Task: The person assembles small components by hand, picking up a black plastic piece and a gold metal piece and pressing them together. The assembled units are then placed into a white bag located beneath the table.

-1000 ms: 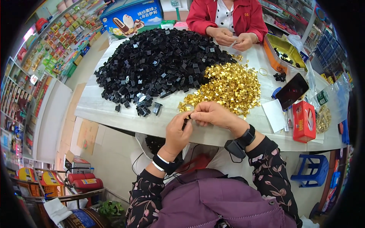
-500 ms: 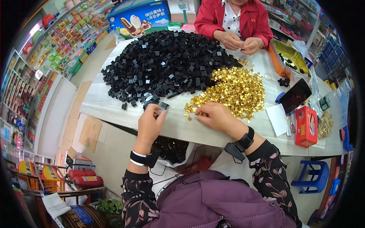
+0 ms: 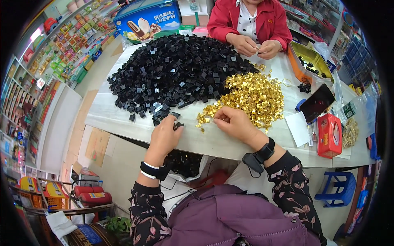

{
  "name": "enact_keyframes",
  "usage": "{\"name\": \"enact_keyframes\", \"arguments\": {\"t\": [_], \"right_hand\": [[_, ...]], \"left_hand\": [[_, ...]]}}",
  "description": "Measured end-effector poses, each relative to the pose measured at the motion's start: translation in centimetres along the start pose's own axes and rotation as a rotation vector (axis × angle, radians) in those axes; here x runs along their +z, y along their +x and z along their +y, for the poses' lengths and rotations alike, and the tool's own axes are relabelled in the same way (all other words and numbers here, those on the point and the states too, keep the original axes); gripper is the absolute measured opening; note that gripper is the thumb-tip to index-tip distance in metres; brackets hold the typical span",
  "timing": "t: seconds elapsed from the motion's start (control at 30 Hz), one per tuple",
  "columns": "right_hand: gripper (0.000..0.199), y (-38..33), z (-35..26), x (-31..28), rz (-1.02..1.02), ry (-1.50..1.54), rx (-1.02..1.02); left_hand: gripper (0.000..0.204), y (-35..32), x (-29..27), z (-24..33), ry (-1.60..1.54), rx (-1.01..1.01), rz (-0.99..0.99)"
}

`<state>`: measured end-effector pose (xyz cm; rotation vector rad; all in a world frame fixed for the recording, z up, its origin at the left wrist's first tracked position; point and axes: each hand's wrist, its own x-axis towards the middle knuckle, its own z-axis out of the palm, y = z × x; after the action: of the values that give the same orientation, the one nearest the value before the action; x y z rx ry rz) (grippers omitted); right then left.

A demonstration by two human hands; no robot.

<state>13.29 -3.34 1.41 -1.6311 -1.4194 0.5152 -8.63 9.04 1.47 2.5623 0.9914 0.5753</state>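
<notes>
A big heap of small black plastic pieces [image 3: 172, 74] covers the table's left and middle. Beside it, to the right, lies a smaller heap of small shiny gold metal pieces [image 3: 258, 98]. At the near edge of the black heap is my left hand [image 3: 163, 137], its fingers curled around a black plastic piece [image 3: 178, 124] that shows by the thumb. My right hand [image 3: 234, 125] is at the near left edge of the gold heap, thumb and forefinger pinched together. Whatever is between those fingertips is too small to make out.
Across the table [image 3: 123, 123], a person in a red jacket [image 3: 252, 24] works with both hands. To the right are an orange-and-yellow tin [image 3: 301, 61], a phone [image 3: 317, 102], white paper [image 3: 297, 128] and a red box [image 3: 329, 135]. Below the near edge sits a bag of finished-looking dark pieces [image 3: 182, 163].
My left hand has shifted slightly right, turning with its fingers curling more closely. My right hand has lifted a little, its fingertips now pinched near the gold pieces.
</notes>
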Motion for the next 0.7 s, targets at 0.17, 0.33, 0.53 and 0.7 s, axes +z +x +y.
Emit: {"name": "enact_keyframes", "arguments": {"t": [0.17,0.33,0.53,0.7], "right_hand": [[0.016,0.0,0.3,0.0,-0.043,0.231,0.015],[0.017,-0.2,-0.8,-0.1,-0.219,0.712,0.167],[0.016,0.0,-0.1,-0.3,-0.152,0.669,0.199],[0.014,-0.1,0.1,-0.2,-0.172,0.651,0.212]], "left_hand": [[0.024,-0.1,0.7,0.7,-0.041,0.164,0.080],[0.017,-0.2,2.2,5.2,-0.608,-0.024,-0.150],[0.018,0.2,4.1,6.3,-1.112,-0.187,-0.098],[0.022,-0.2,4.9,6.4,-1.215,-0.202,0.034]]}}
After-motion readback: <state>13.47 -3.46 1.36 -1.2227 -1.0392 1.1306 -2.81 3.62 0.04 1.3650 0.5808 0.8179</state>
